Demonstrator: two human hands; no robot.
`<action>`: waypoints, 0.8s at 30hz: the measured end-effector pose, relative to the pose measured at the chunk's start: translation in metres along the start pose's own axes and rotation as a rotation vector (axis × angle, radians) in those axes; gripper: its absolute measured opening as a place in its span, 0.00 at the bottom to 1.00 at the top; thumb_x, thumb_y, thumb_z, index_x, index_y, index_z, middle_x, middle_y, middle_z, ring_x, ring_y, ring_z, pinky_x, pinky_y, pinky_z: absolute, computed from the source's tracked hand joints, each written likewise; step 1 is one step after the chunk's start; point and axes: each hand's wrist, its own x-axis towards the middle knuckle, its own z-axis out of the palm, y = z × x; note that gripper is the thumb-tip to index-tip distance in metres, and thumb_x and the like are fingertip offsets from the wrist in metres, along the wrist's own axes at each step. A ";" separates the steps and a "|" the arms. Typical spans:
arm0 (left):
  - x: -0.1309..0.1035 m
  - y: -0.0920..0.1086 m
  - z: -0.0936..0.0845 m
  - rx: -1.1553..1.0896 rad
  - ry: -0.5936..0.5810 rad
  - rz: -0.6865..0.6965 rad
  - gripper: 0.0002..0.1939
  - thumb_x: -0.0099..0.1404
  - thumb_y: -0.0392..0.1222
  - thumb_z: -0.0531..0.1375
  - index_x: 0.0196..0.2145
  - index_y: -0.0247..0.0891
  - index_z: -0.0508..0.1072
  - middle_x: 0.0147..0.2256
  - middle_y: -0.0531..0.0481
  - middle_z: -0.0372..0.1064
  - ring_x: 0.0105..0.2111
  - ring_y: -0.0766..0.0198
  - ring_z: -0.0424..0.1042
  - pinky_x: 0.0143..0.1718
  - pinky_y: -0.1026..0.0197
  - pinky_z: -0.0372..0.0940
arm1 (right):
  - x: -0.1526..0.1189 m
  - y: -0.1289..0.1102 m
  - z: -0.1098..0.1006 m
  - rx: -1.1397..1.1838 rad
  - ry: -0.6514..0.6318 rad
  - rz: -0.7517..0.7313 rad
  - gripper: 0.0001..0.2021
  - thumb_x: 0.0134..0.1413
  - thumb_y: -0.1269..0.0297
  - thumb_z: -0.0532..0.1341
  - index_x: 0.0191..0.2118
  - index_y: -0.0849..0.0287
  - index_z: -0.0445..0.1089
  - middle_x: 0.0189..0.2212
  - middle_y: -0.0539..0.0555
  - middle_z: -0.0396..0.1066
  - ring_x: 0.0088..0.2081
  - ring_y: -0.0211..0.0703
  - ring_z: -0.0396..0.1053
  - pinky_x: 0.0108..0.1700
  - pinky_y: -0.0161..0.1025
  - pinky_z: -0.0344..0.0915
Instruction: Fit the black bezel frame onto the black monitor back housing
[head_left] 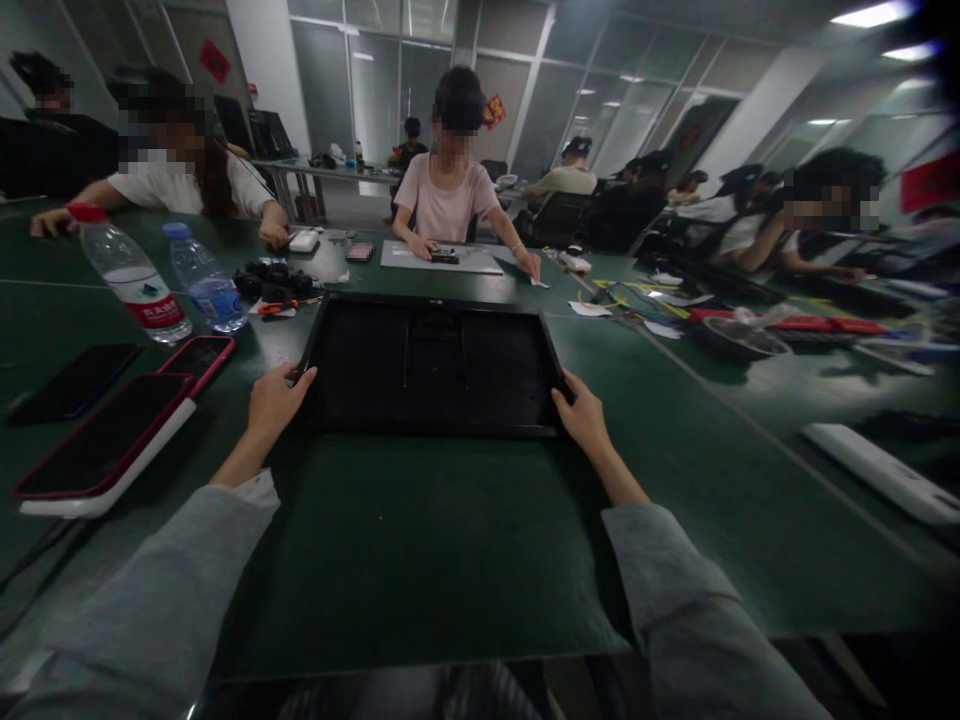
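Observation:
A black rectangular frame [360, 375], like an empty monitor housing with a raised rim and a recessed middle, lies on the green table [450, 540]. My left hand [279, 405] grips its left edge, with the thumb over the rim. On the opposite edge, my right hand [581, 410] is closed round the rim near the lower right corner. The fingers under the frame are partly hidden on both sides.
At the left are two bottles [139, 290] [210, 285], phones [105, 435] and orange-handled scissors [277, 308]. Across the table a person in pink works over a grey board [397, 256]. Wires [630, 300], a bowl [742, 340] and a white power strip [885, 470] lie right.

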 end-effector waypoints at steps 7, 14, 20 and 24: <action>0.002 0.000 0.002 -0.030 -0.017 -0.040 0.27 0.72 0.59 0.59 0.57 0.37 0.80 0.51 0.36 0.82 0.52 0.44 0.80 0.54 0.49 0.71 | 0.004 0.013 0.004 0.198 -0.031 0.063 0.39 0.54 0.37 0.65 0.65 0.57 0.71 0.58 0.66 0.77 0.60 0.64 0.75 0.65 0.67 0.70; 0.003 -0.003 0.004 -0.058 -0.022 -0.026 0.28 0.73 0.57 0.59 0.59 0.35 0.78 0.53 0.33 0.81 0.53 0.45 0.80 0.55 0.48 0.71 | 0.002 0.002 0.000 0.198 -0.095 -0.022 0.36 0.61 0.39 0.63 0.70 0.48 0.67 0.58 0.60 0.77 0.60 0.61 0.75 0.63 0.66 0.72; 0.003 -0.002 0.004 -0.055 -0.036 -0.026 0.28 0.74 0.57 0.58 0.60 0.34 0.77 0.53 0.33 0.81 0.52 0.45 0.80 0.54 0.48 0.71 | 0.001 0.000 -0.001 0.195 -0.088 -0.013 0.35 0.63 0.40 0.62 0.70 0.50 0.68 0.58 0.61 0.77 0.60 0.60 0.75 0.64 0.66 0.72; 0.003 -0.002 0.004 -0.054 -0.035 -0.001 0.28 0.74 0.57 0.58 0.59 0.33 0.78 0.54 0.32 0.81 0.53 0.43 0.80 0.56 0.48 0.70 | 0.004 0.006 0.001 0.202 -0.078 -0.014 0.34 0.61 0.40 0.63 0.67 0.51 0.70 0.58 0.61 0.77 0.61 0.60 0.74 0.66 0.66 0.69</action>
